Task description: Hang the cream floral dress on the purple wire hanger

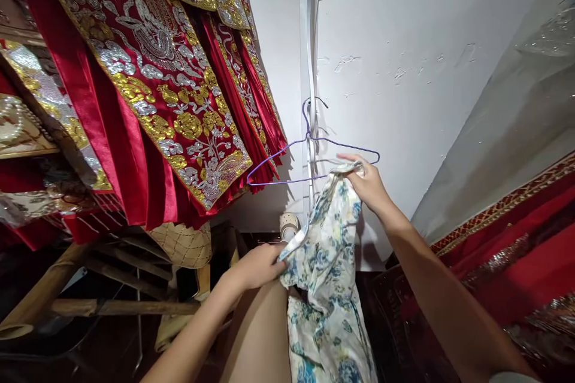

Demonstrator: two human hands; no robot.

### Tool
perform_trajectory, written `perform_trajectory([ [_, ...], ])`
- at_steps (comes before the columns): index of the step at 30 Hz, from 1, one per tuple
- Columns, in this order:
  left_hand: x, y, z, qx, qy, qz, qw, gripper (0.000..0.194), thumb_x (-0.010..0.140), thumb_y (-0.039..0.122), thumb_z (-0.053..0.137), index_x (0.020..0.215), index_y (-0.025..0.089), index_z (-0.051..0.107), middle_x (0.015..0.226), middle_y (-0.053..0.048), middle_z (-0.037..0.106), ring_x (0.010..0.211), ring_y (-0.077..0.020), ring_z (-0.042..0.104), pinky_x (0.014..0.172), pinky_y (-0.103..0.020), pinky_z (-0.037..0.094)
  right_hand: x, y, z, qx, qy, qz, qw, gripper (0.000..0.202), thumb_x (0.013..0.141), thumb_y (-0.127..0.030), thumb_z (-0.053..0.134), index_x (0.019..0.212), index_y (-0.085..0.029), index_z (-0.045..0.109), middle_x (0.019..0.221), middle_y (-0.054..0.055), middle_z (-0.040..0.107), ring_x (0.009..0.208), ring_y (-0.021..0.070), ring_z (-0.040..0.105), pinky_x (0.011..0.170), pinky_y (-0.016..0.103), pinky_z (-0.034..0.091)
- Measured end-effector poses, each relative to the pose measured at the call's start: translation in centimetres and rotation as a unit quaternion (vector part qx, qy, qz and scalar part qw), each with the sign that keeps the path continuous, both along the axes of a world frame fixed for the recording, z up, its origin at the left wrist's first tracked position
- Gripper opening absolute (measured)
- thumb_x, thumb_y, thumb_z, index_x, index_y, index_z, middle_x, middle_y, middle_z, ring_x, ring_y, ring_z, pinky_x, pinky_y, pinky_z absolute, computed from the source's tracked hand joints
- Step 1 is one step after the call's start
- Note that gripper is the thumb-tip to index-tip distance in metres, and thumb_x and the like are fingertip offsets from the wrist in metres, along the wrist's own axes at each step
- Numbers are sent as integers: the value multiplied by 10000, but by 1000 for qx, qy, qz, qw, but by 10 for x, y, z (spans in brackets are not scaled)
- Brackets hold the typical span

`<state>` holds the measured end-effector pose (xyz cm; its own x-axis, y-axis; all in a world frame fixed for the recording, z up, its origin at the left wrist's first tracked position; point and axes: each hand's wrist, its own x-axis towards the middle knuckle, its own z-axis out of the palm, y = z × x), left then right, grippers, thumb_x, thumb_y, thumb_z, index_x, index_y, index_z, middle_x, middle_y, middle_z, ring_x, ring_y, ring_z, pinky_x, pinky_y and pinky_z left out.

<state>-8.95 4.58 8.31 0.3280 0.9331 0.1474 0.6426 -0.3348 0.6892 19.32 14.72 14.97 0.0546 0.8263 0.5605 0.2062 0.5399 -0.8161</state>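
Note:
A white garment with a blue floral print (332,263) hangs between my two hands, its lower part falling past my bare leg. My left hand (263,264) pinches its edge at the left side, near the knee. Higher up, my right hand (366,182) grips the gathered top edge, with the thumb in front and a finger stretched out beyond the cloth. Just behind that top edge is a purple wire hanger (287,181), hooked on a white upright pole (311,72). The garment overlaps part of the hanger's lower bar; whether they touch I cannot tell.
Red robes with gold and silver embroidery (188,102) hang close on the left. Below them are a bamboo frame (126,307) and a woven tan item (184,244). A white wall (395,30) stands behind the pole. Red trimmed fabric (516,257) lies at the right.

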Motion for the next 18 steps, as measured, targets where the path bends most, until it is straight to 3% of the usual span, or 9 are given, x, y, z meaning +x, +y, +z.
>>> perform_trajectory([
  [2,-16,8,8,-22,132,-3,991,101,768,221,585,749,257,677,753,-72,725,688,-282,675,678,-320,466,-5,24,-10,-30,2,-4,1000,273,730,-260,627,971,-184,730,1034,76,735,846,197,630,774,316,495],
  [4,-31,18,16,-4,229,37,973,185,812,181,505,816,255,675,781,-101,721,748,-312,686,725,-360,474,-9,40,-22,-76,-26,11,997,184,739,-320,602,787,-173,703,828,56,715,706,178,586,680,304,474],
  [8,-57,40,25,85,279,105,951,250,800,79,449,818,217,657,986,-160,728,1009,-334,660,867,-416,484,-1,41,-37,-99,-54,-6,994,203,697,-316,600,543,-186,571,540,-14,542,568,141,448,559,274,355],
  [11,-67,53,29,162,221,126,954,243,768,50,416,751,199,607,1157,-170,691,1126,-316,603,949,-425,481,13,24,-36,-86,-61,-17,994,169,640,-249,637,512,-183,548,523,-29,505,582,128,422,551,261,315],
  [14,-58,59,40,241,98,109,959,187,735,69,426,701,204,550,1180,-144,675,1146,-301,587,1030,-432,450,21,6,-31,-67,-73,-17,995,151,648,-234,640,528,-173,572,543,-20,525,584,127,431,552,260,322],
  [16,-43,60,52,264,3,95,960,171,785,109,424,773,196,571,1145,-120,678,1101,-281,606,1014,-424,462,21,-4,-27,-59,-76,4,995,153,666,-238,636,541,-170,578,562,-13,540,583,131,449,551,261,338],
  [18,-25,64,66,260,-81,78,959,220,851,151,420,966,187,604,1129,-94,677,1054,-249,628,973,-396,486,17,-13,-25,-64,-78,45,994,149,694,-239,631,568,-172,589,592,-5,564,593,144,485,557,264,371],
])
